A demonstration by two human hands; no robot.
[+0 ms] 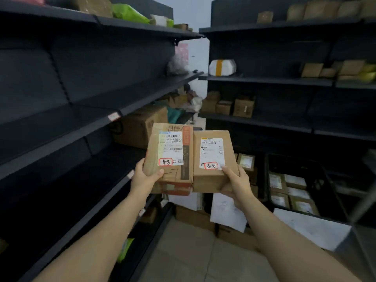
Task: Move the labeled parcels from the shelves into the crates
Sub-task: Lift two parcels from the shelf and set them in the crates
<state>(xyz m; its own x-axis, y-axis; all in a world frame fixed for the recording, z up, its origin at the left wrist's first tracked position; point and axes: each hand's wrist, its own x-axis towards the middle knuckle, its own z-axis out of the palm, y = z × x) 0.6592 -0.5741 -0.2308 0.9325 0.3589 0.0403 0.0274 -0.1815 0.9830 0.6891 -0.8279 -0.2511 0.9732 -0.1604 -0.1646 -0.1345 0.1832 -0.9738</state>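
Observation:
I hold two cardboard parcels side by side in the aisle at chest height. My left hand (pixel 145 176) grips the lower left corner of the left parcel (pixel 173 169), which has an orange tape strip and a white label with a red-circled handwritten mark. My right hand (pixel 237 185) grips the lower right corner of the right parcel (pixel 211 180), plain brown with a similar white label. A black crate (pixel 317 165) at the lower right holds several labeled small boxes.
Dark metal shelves (pixel 85 110) line the left, mostly bare at mid height. More shelves (pixel 264 80) on the right carry small cardboard boxes and a white wrapped parcel (pixel 222 67). Large cartons and white sheets sit on the floor ahead.

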